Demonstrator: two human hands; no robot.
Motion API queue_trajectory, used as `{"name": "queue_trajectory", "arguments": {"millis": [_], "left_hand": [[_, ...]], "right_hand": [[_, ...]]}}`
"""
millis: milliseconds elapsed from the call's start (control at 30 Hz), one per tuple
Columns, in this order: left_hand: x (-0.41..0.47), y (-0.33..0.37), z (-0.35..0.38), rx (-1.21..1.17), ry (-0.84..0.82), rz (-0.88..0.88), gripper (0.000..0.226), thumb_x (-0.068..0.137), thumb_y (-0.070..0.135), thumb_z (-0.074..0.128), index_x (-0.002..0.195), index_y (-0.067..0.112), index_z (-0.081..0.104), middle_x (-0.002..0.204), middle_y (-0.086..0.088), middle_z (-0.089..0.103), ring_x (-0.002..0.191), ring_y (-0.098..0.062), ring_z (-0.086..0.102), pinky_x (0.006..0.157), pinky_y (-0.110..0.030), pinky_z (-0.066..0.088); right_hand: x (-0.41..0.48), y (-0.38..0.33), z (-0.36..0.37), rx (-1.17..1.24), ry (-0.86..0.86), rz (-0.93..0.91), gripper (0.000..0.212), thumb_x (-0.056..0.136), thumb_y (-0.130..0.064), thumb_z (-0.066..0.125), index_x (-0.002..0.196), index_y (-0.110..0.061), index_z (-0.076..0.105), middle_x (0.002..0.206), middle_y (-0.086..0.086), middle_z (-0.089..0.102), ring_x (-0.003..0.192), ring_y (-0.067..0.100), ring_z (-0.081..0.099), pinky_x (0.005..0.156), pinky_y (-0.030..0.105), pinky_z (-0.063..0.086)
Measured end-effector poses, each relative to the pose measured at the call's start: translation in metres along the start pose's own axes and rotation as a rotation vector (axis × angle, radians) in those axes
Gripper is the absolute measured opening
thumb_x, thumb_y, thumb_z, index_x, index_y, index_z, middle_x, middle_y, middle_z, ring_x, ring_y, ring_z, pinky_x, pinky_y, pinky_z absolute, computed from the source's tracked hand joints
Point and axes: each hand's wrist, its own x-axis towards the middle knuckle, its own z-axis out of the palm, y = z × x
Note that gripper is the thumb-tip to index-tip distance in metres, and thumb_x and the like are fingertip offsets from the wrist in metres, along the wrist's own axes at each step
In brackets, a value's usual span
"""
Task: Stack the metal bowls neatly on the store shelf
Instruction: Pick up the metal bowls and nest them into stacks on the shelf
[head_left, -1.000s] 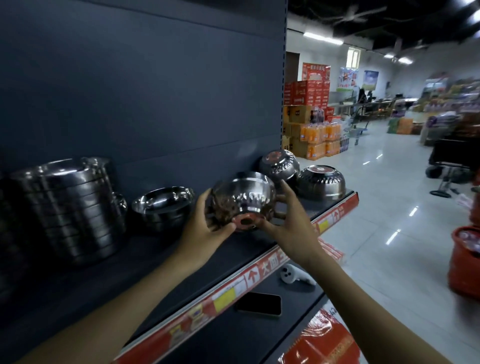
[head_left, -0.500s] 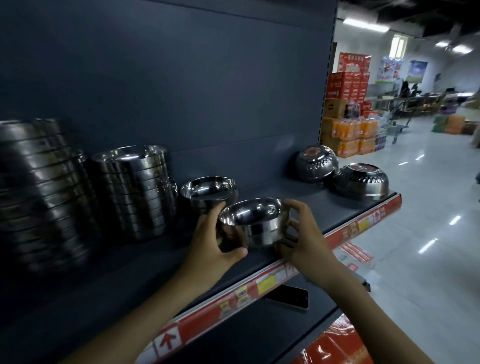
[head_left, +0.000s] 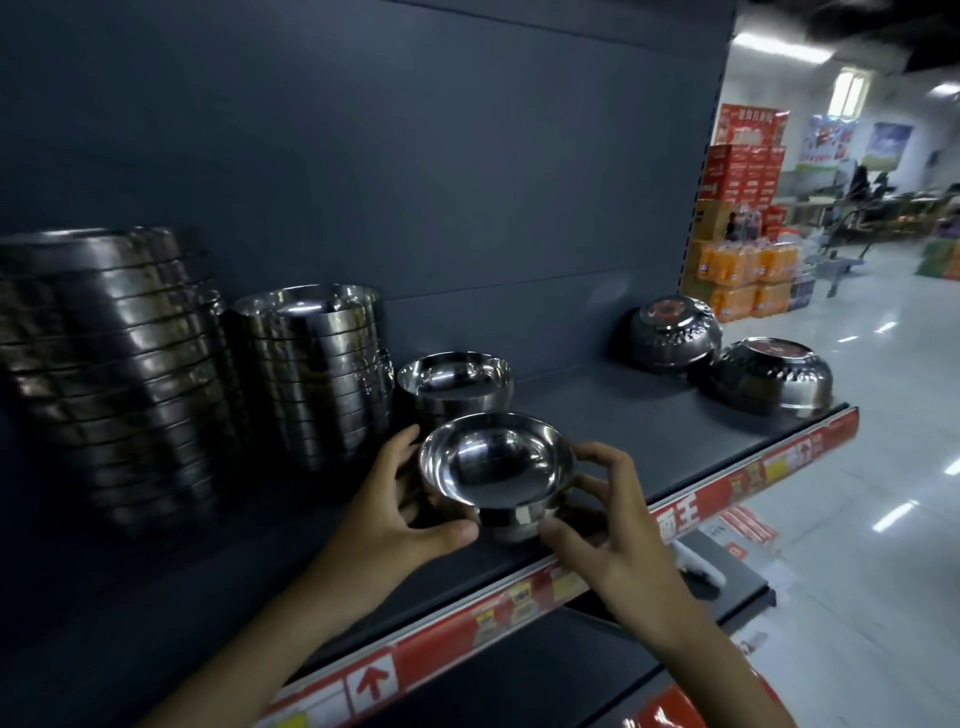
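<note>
Bowl (head_left: 497, 470): upright, near the shelf (head_left: 597, 415) front edge, in my grip.
Progress: two tall stacks (head_left: 317, 374) done; short stack (head_left: 456, 382) just behind – two overturned bowls (head_left: 769, 379) left, I judge.
Left hand (head_left: 395, 514): curled round the bowl.
Right hand (head_left: 608, 525): fingers pinching rim and foot.

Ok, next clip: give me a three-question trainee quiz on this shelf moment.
1. True or false: the held bowl is mouth-up.
2. Which hands grip it? A) left hand only B) right hand only C) both
3. How many upside-down bowls sit at the shelf's right end?

Key: 1. True. 2. C, one on each side. 3. Two: the back upside-down bowl and the front upside-down bowl.
</note>
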Motion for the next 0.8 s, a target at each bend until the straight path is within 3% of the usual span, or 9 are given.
{"name": "queue_trajectory", "arguments": {"millis": [100,167,267,433,500,633,700,800], "left_hand": [[-0.004,0.005,-0.001,-0.034,0.045,0.043,0.094,0.065,0.006,0.090,0.137,0.037,0.038,0.133,0.023,0.052,0.122,0.007,0.054,0.090,-0.009,0.047],[-0.005,0.012,-0.003,-0.016,0.096,0.138,0.090,0.057,0.021,0.091,0.132,0.035,0.044,0.129,0.020,0.060,0.120,0.007,0.056,0.091,-0.009,0.046],[-0.005,0.032,-0.012,0.046,0.215,0.333,0.079,0.058,0.038,0.084,0.128,0.033,0.047,0.129,0.023,0.059,0.122,-0.001,0.057,0.095,-0.014,0.045],[0.014,0.066,-0.037,0.162,0.425,0.620,0.070,0.073,0.044,0.076,0.132,0.025,0.044,0.125,0.020,0.059,0.116,-0.006,0.060,0.091,-0.017,0.047],[0.025,0.073,-0.048,0.199,0.517,0.691,0.071,0.079,0.054,0.071,0.136,0.023,0.042,0.129,0.016,0.057,0.119,-0.010,0.059,0.096,-0.024,0.047],[0.043,0.075,-0.068,0.251,0.712,0.756,0.075,0.085,0.059,0.063,0.143,0.020,0.038,0.141,-0.002,0.047,0.131,-0.025,0.051,0.105,-0.051,0.045],[0.049,0.077,-0.073,0.290,0.797,0.805,0.075,0.087,0.057,0.062,0.145,0.015,0.037,0.139,0.004,0.038,0.134,-0.019,0.046,0.107,-0.048,0.045],[0.057,0.077,-0.077,0.279,0.846,0.842,0.070,0.088,0.046,0.064,0.145,0.015,0.037,0.136,0.008,0.037,0.132,-0.008,0.046,0.105,-0.031,0.046]], "right_hand": [[0.002,-0.005,0.012,0.075,0.044,0.001,0.056,0.082,-0.037,0.074,0.125,-0.040,0.039,0.126,-0.007,0.060,0.113,0.007,0.064,0.087,0.030,0.056],[0.005,-0.012,0.020,0.117,0.107,-0.035,0.057,0.076,-0.045,0.071,0.123,-0.040,0.040,0.124,-0.008,0.061,0.113,0.012,0.064,0.092,0.037,0.055],[0.019,-0.032,0.034,0.155,0.242,-0.179,0.050,0.076,-0.048,0.066,0.118,-0.039,0.041,0.124,-0.015,0.059,0.113,0.008,0.060,0.092,0.033,0.050],[0.065,-0.067,0.068,0.297,0.336,-0.394,0.042,0.084,-0.040,0.058,0.120,-0.027,0.041,0.125,-0.004,0.056,0.115,0.012,0.058,0.092,0.026,0.048],[0.086,-0.081,0.083,0.345,0.362,-0.452,0.043,0.086,-0.038,0.056,0.123,-0.020,0.041,0.126,-0.003,0.055,0.116,0.008,0.057,0.091,0.018,0.045],[0.121,-0.097,0.111,0.325,0.392,-0.557,0.055,0.089,-0.036,0.053,0.134,-0.008,0.039,0.136,0.008,0.047,0.126,0.019,0.051,0.097,0.025,0.045],[0.135,-0.099,0.124,0.296,0.375,-0.618,0.062,0.088,-0.034,0.054,0.139,-0.004,0.036,0.139,0.011,0.042,0.130,0.015,0.047,0.101,0.024,0.044],[0.153,-0.101,0.137,0.303,0.331,-0.652,0.066,0.090,-0.032,0.052,0.146,-0.004,0.031,0.142,0.008,0.038,0.134,0.011,0.043,0.104,0.025,0.043]]}}
